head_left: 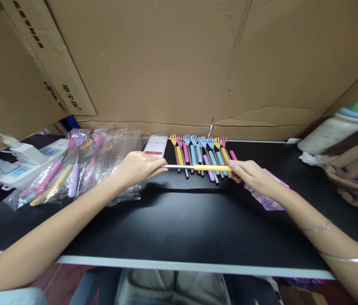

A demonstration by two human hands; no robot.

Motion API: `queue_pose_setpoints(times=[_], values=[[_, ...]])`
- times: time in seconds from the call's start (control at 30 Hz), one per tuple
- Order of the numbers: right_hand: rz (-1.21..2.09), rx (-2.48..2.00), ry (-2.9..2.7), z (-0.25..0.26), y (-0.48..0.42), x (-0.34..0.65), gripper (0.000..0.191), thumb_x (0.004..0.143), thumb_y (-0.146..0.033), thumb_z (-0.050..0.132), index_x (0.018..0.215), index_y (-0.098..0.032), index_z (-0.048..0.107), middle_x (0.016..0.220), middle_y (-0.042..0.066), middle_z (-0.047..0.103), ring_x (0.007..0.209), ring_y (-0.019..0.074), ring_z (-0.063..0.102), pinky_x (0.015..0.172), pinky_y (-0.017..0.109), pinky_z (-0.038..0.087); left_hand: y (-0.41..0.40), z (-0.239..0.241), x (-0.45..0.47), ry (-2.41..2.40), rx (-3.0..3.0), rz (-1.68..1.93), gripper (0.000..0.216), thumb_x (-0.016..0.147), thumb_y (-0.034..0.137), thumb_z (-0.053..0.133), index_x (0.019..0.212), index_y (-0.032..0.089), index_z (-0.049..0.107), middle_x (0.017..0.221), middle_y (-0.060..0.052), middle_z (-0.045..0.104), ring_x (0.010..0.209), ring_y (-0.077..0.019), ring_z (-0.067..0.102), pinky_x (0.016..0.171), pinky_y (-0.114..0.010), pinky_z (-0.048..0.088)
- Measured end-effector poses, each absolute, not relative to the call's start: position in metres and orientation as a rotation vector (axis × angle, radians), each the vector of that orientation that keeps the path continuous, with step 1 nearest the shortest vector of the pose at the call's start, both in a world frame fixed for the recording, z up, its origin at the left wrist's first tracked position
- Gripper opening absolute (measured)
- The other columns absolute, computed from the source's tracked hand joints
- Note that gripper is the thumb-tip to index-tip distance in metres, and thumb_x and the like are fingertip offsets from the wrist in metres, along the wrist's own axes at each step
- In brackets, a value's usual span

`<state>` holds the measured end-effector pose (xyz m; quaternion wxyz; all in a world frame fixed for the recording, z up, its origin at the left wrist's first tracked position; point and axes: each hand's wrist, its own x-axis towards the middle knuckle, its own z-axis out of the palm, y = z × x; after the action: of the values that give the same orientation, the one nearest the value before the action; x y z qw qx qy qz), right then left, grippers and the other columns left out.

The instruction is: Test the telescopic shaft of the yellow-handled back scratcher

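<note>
A back scratcher [212, 168] with a yellow grip and a metal rod is held level above the black table [179, 228]. My left hand [144, 164] pinches the metal end, and its fingers hide the tip there. At the other end, my right hand [247, 173] grips the tip of the yellow handle. Just behind it lies a row of several back scratchers [193, 150] with claw heads in yellow, pink and blue pointing away from me. Clear bags [80, 169] with more back scratchers lie beside my left forearm. Pink-purple cards [269, 199] lie partly under my right wrist.
A phone [155, 145] showing a timer lies behind my left hand. A white power strip [29, 163] with plugs sits at the far left. On the right are a pale bottle [334, 131] and a brown paper bag [353, 169]. Cardboard [172, 63] walls the back.
</note>
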<state>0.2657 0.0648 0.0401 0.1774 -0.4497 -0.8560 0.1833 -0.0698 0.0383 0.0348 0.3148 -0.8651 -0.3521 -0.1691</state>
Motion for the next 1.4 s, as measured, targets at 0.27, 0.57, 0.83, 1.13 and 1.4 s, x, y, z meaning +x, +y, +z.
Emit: queue_pose_setpoints(times=[0.27,0.57,0.83,1.13,1.4], values=[[0.344,-1.244,-2.432,0.061,0.061,0.275,0.03,0.087,-0.047,0.041,0.078,-0.021,0.052,0.06,-0.002,0.055,0.053,0.0117,0.047,0.052,0.024,0.032,0.035,0.046,-0.072,-0.958,-2.207,-0.434,0.038,0.094,0.04,0.035,0.074,0.02,0.06,0.061,0.002,0.064,0.052,-0.0112,0.058,0.047,-0.023,0.028],[0.413,-1.217,-2.443,0.041,0.067,0.272,0.027,0.089,-0.045,0.04,0.082,-0.021,0.05,0.058,-0.004,0.052,0.051,0.0101,0.045,0.053,0.023,0.033,0.041,0.041,-0.075,-0.96,-2.25,-0.425,0.041,0.094,0.042,0.032,0.071,0.019,0.058,0.059,0.003,0.063,0.05,-0.0102,0.056,0.045,-0.022,0.026],[0.505,-1.221,-2.439,0.03,0.068,0.265,0.029,0.09,-0.045,0.034,0.079,-0.021,0.047,0.057,-0.004,0.046,0.051,0.0108,0.042,0.053,0.023,0.031,0.044,0.038,-0.079,-0.916,-2.285,-0.401,0.04,0.095,0.041,0.033,0.073,0.019,0.058,0.059,0.004,0.062,0.051,-0.0098,0.057,0.046,-0.022,0.026],[0.668,-1.168,-2.367,0.028,0.065,0.259,0.033,0.09,-0.044,0.034,0.069,-0.02,0.041,0.056,-0.004,0.039,0.05,0.0095,0.035,0.051,0.024,0.028,0.042,0.038,-0.075,-0.878,-2.274,-0.426,0.037,0.094,0.04,0.037,0.071,0.019,0.057,0.057,0.005,0.06,0.051,-0.0094,0.056,0.047,-0.023,0.027],[0.781,-1.152,-2.335,0.026,0.063,0.258,0.041,0.092,-0.048,0.026,0.063,-0.021,0.036,0.057,-0.003,0.037,0.051,0.01,0.033,0.052,0.026,0.028,0.04,0.037,-0.073,-0.85,-2.238,-0.442,0.037,0.094,0.04,0.037,0.07,0.018,0.056,0.058,0.004,0.061,0.051,-0.0097,0.056,0.048,-0.023,0.027]])
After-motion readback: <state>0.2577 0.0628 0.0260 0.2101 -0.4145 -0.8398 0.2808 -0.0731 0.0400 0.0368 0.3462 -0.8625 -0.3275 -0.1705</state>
